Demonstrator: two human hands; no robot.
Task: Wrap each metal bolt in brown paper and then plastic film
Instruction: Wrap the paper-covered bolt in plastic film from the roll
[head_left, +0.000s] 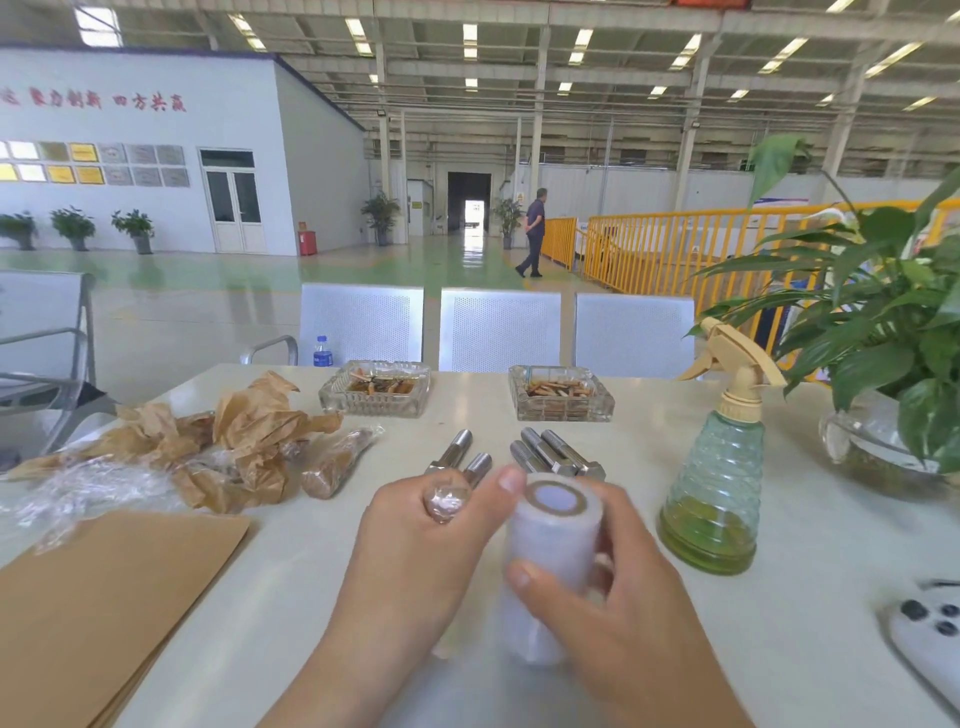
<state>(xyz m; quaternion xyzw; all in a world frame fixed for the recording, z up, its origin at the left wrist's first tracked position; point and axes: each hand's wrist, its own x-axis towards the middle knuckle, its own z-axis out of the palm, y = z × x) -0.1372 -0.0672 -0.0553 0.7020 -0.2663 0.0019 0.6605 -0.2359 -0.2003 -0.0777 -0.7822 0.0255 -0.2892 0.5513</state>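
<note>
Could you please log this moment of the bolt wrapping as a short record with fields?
left hand: holds a bolt end already covered in film
right hand: grips the roll of plastic film, core end up
bare bolts: five lying beyond the hands
wrapped bolt: lying left of the bare ones, beside the crumpled brown paper
flat brown paper sheets: near left of the table
spray bottle: upright, right of the roll

Brown paper sheets (104, 597); silvery bolts (550, 457); whitish, perhaps translucent film roll (550, 561); ribbed green bottle (714, 499).
</note>
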